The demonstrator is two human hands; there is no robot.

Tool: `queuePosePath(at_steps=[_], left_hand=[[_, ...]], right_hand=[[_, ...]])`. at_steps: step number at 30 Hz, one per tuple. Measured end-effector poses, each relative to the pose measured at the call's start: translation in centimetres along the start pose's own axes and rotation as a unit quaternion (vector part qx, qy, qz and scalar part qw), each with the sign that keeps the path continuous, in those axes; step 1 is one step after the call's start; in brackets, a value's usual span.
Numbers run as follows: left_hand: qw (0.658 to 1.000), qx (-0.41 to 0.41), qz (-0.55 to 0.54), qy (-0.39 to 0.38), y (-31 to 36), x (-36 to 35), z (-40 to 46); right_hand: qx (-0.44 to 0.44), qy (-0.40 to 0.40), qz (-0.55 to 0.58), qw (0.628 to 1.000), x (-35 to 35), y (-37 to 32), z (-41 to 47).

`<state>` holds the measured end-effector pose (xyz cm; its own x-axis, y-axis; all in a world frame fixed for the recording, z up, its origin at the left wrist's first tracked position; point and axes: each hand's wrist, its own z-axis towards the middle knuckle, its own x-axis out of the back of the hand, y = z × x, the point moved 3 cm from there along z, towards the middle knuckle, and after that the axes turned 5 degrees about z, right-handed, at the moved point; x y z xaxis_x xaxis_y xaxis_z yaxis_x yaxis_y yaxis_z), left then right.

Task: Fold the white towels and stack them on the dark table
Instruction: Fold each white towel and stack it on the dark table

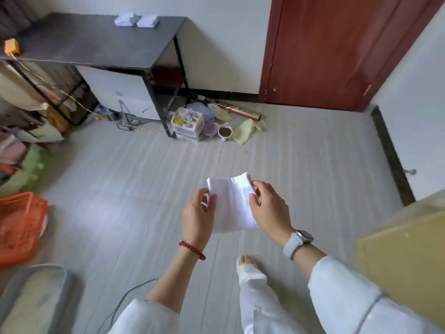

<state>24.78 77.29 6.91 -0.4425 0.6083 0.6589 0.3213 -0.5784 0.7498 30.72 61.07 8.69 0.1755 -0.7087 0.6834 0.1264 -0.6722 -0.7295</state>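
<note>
From my feed, the pale floor [120, 189] filled most of the view, with a red-brown door [337, 49] at the far right and the dark table [91, 42] standing against the far wall at the upper left. A white cabinet [120, 92] sat under the table, and an orange bag [19, 227] lay on the floor at the left edge. A yellowish box [404, 249] stood at the right. Near the table's front right leg I saw a small crate [187, 124], two cups beside it, and a yellow cloth [245, 132] just to their right. At the table's far edge two folded towels [136, 20] lay side by side, just apart from each other. In the middle of the view, held up above the floor and well apart from the table, was a partly folded white towel [232, 206]. The left hand [198, 215] pinched its left edge and the right hand [269, 208] pinched its right edge, so both were clamped on the same cloth with the towel spanning the gap between them. The left wrist wore a red bracelet [192, 249], the right a watch [298, 241].
</note>
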Motion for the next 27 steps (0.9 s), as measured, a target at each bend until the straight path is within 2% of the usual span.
queuePosePath(at_steps=[10, 17, 23, 27], left_hand=[[0.989, 0.097, -0.01, 0.107, -8.3, 9.2, 28.1], [0.969, 0.165, -0.039, 0.181, -15.0, 18.3, 43.4], [0.966, 0.191, -0.062, 0.166, -23.6, 23.0, 58.4], [0.974, 0.183, -0.074, 0.11, -27.7, 25.8, 70.9]], right_hand=[[0.097, -0.105, 0.046, 0.989, -15.4, -16.5, 26.3], [0.148, -0.198, 0.075, 0.966, -26.1, -29.5, 40.0], [0.15, -0.221, 0.086, 0.96, -37.1, -38.0, 51.3], [0.074, -0.199, 0.114, 0.971, -42.8, -43.4, 59.9]])
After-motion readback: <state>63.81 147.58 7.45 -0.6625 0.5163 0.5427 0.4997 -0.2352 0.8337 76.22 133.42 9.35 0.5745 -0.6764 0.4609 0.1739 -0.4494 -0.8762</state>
